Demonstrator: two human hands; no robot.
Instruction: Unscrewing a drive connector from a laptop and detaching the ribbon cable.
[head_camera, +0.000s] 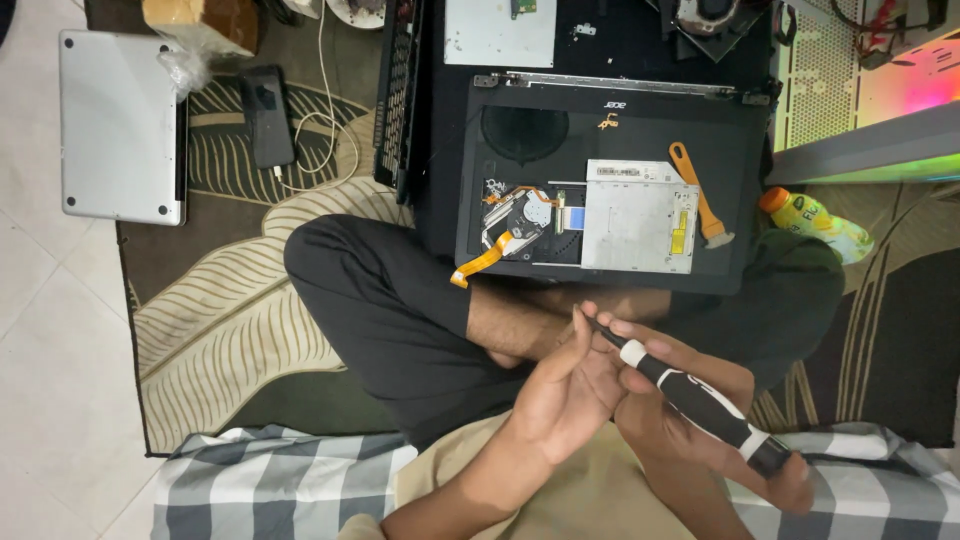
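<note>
Black trousers, bare forearms.

Home floor: rug, tiles, opened laptop.

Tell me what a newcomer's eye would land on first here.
First, the two hands low in the middle: the right hand grips a black-and-white screwdriver while the left hand fingers its tip. Just above, across the person's crossed legs, lies an opened black laptop with a silver drive and an orange pry tool on it.

Left hand fingers curled, pinching near right hand; right hand closed in grip, legs crossed.
</note>
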